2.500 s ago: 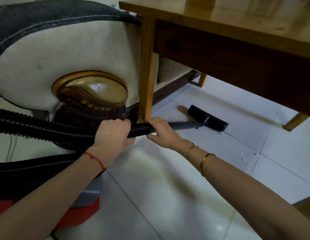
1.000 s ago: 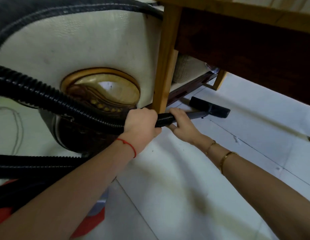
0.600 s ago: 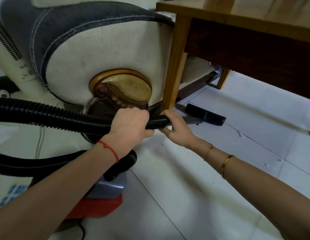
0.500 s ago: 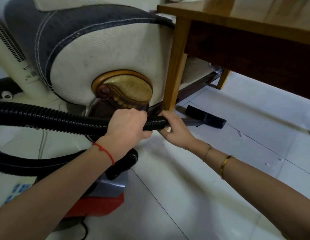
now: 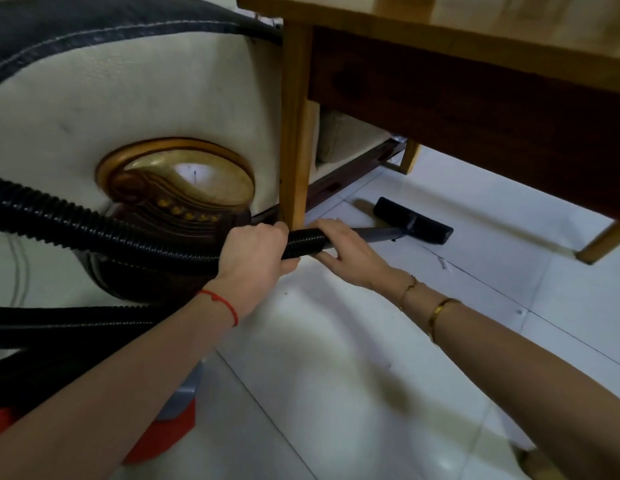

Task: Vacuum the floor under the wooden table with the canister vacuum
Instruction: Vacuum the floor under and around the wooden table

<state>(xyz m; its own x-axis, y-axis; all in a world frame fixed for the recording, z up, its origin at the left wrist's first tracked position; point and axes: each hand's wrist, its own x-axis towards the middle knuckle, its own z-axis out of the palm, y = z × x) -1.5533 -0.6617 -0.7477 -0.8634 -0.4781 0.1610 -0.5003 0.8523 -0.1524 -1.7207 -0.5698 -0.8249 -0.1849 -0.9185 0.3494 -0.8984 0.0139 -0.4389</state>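
Note:
My left hand [image 5: 255, 256] grips the black ribbed vacuum hose [image 5: 94, 230] near its front end. Just ahead of it, my right hand [image 5: 350, 252] holds the same hose where it joins the grey wand [image 5: 378, 234]. The wand reaches under the wooden table [image 5: 440, 36] to the black floor nozzle [image 5: 414, 220], which lies flat on the white tiles past the table's near leg [image 5: 294, 133]. The red and grey canister [image 5: 170, 420] sits at lower left, mostly hidden behind my left forearm.
A cream and grey sofa arm [image 5: 128, 98] with a carved gold and dark wood front stands directly left of the table leg. Two more table legs [image 5: 603, 242] stand at right and far back. Small debris specks [image 5: 443, 265] lie on the tiles.
The view has dropped closer to the table and sofa. The nozzle has slid a little farther under the table, and both hands keep their hold on the hose.

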